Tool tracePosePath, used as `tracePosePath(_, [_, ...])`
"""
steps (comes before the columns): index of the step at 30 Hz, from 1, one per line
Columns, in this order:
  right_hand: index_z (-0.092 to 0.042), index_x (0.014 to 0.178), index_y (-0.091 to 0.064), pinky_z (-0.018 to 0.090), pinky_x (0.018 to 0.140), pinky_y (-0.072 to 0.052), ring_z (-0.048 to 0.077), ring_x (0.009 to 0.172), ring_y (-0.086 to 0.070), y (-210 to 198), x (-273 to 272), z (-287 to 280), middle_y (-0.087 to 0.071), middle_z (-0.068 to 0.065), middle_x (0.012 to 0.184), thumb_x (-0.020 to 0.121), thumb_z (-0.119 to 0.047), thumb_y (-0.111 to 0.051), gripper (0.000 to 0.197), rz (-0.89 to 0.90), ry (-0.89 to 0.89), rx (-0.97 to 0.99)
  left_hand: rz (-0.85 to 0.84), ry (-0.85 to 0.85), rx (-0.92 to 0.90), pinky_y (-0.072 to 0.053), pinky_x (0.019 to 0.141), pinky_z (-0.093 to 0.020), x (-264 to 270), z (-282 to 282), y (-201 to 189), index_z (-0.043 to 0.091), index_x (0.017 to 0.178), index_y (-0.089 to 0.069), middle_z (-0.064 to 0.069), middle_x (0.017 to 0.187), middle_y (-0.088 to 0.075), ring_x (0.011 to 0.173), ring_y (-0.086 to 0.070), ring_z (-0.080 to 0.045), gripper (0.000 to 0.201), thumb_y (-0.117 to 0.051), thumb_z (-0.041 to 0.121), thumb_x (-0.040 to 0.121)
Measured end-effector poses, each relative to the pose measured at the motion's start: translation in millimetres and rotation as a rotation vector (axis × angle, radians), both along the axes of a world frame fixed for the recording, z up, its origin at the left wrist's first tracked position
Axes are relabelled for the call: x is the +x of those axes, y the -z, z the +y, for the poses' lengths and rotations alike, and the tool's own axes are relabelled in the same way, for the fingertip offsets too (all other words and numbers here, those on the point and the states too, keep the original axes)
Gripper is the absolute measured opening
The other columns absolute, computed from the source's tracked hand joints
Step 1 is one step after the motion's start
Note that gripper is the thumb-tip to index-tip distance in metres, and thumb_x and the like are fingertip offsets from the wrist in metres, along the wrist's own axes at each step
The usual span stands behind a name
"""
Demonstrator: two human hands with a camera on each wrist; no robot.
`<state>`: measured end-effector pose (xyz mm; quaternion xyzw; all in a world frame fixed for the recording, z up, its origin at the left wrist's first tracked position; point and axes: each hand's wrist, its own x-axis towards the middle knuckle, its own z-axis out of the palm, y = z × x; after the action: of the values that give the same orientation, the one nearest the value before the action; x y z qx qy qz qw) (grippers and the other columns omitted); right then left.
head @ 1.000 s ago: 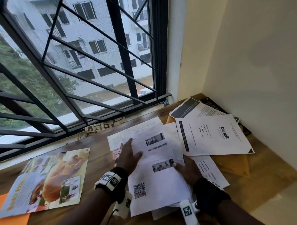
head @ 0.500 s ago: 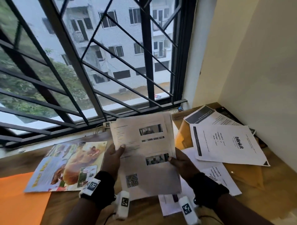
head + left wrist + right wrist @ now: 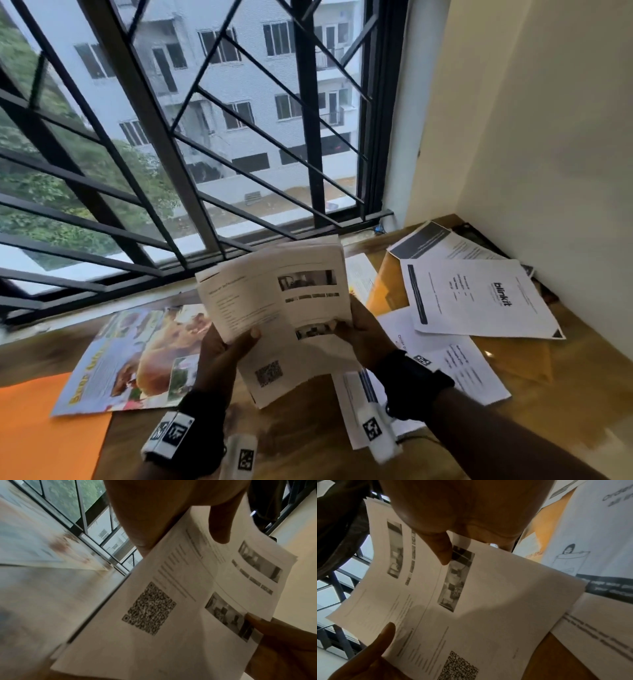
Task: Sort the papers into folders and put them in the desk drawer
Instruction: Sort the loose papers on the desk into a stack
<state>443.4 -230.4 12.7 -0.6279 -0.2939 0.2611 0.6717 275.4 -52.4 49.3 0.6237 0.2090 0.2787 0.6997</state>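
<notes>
Two hands up above the counter (image 3: 308,442), both gripping one thin sheaf of printed pages (image 3: 274,301): left hand (image 3: 219,356) pinching the sheaf's 7 o'clock edge with thumb on the front, right hand (image 3: 363,335) pinching the 4 o'clock edge the same way. Two greyscale photos and one QR code (image 3: 149,608) countable on the front page; number of pages in the sheaf impossible to tell, only a few stacked edges visible at the far corner. One colour poster (image 3: 137,359) flat at 9 o'clock from the sheaf, one orange folder (image 3: 44,428) at 8 o'clock and cut off by the frame edge. At 3 o'clock, a loose heap of white papers (image 3: 479,298), at least four, overlapping a tan envelope (image 3: 520,363) mostly hidden beneath. Print blurred and unreadable throughout, save one logo.
</notes>
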Motion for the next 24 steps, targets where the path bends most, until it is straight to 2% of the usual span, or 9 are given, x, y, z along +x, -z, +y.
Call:
tracePosePath(3, [-0.008,0.129,-0.05,0.026,0.089,-0.053,0.019,0.114,-0.059,3.1,-2.6,-6.0,-0.061,0.016,0.123,0.086,-0.019,-0.057,0.044,-0.013,0.053,-0.01,0.021,0.002,-0.044,-0.062,0.067,-0.042,-2.8,-1.2,12.0,0.009,0.109,-0.065,-0.013,0.101,-0.075,0.091,-0.072,-0.033,0.03,-0.069,-0.003,0.081])
tracePosePath(6, [-0.011,0.128,-0.053,0.039,0.096,-0.052,0.022,0.115,-0.058,8.2,-5.6,-12.6,-0.062,0.011,0.122,0.087,-0.028,-0.058,0.045,-0.021,0.078,-0.034,0.062,0.002,-0.117,-0.062,0.066,-0.042,-1.5,0.4,24.4,0.007,0.106,-0.065,-0.012,0.096,-0.076,0.087,-0.073,-0.031,0.033,-0.062,-0.008,0.077])
tracePosePath(10, [-0.03,0.125,-0.056,0.046,0.103,-0.048,0.017,0.118,-0.057,20.3,-13.7,-16.4,-0.063,0.0,0.125,0.09,-0.039,-0.053,0.037,0.008,0.067,-0.093,0.139,0.01,-0.07,-0.062,0.067,-0.043,0.9,-1.4,36.2,0.005,0.106,-0.066,-0.012,0.095,-0.076,0.088,-0.072,-0.032,0.032,-0.065,-0.009,0.077])
tracePosePath(13, [-0.04,0.122,-0.056,0.044,0.099,-0.05,0.017,0.116,-0.059,14.6,-16.6,-15.5,-0.063,-0.001,0.124,0.091,-0.039,-0.052,0.03,0.012,0.095,-0.106,0.151,-0.008,-0.035,-0.062,0.061,-0.034,4.1,-1.4,34.7,0.006,0.1,-0.066,-0.008,0.086,-0.076,0.077,-0.074,-0.022,0.021,-0.061,-0.009,0.086])
tracePosePath(16, [-0.032,0.125,-0.056,0.031,0.095,-0.051,0.01,0.113,-0.059,7.8,-14.7,-16.5,-0.064,-0.003,0.124,0.094,-0.031,-0.054,0.031,-0.039,0.114,-0.106,0.155,-0.042,0.015,-0.061,0.059,-0.028,8.2,2.3,37.9,0.009,0.093,-0.069,-0.001,0.081,-0.077,0.073,-0.072,-0.016,0.014,-0.064,-0.003,0.088])
tracePosePath(18, [-0.025,0.122,-0.056,0.033,0.086,-0.053,0.012,0.102,-0.064,6.2,-11.7,-21.1,-0.068,0.0,0.113,0.094,-0.029,-0.056,0.028,-0.037,0.129,-0.151,0.17,-0.052,0.054,-0.061,0.06,-0.026,9.5,5.2,39.1,0.011,0.091,-0.07,0.001,0.08,-0.077,0.073,-0.071,-0.014,0.012,-0.066,0.0,0.088])
tracePosePath(21, [-0.017,0.115,-0.057,0.038,0.064,-0.053,0.021,0.073,-0.066,12.2,-11.0,-40.9,-0.069,0.006,0.088,0.093,-0.015,-0.056,0.022,0.074,0.203,-0.226,0.161,-0.094,0.079,-0.06,0.063,-0.021,3.8,13.1,44.6,0.008,0.095,-0.069,0.001,0.085,-0.074,0.076,-0.07,-0.011,0.014,-0.066,-0.003,0.087])
tracePosePath(23, [-0.016,0.107,-0.064,0.04,0.063,-0.054,0.02,0.067,-0.066,23.5,-9.4,-61.2,-0.072,0.005,0.087,0.092,-0.01,-0.056,0.018,0.03,0.266,-0.321,0.161,-0.154,0.083,-0.059,0.068,-0.021,-6.7,26.3,51.4,0.006,0.101,-0.069,-0.007,0.096,-0.072,0.081,-0.07,-0.011,0.016,-0.066,-0.001,0.088])
tracePosePath(24, [-0.017,0.103,-0.067,0.04,0.067,-0.055,0.017,0.072,-0.067,31.1,-7.5,-72.0,-0.073,0.002,0.089,0.091,-0.011,-0.057,0.017,-0.07,0.283,-0.409,0.169,-0.179,0.081,-0.059,0.075,-0.026,-12.9,34.4,56.4,0.008,0.104,-0.069,-0.011,0.102,-0.071,0.088,-0.069,-0.016,0.017,-0.069,0.003,0.088])
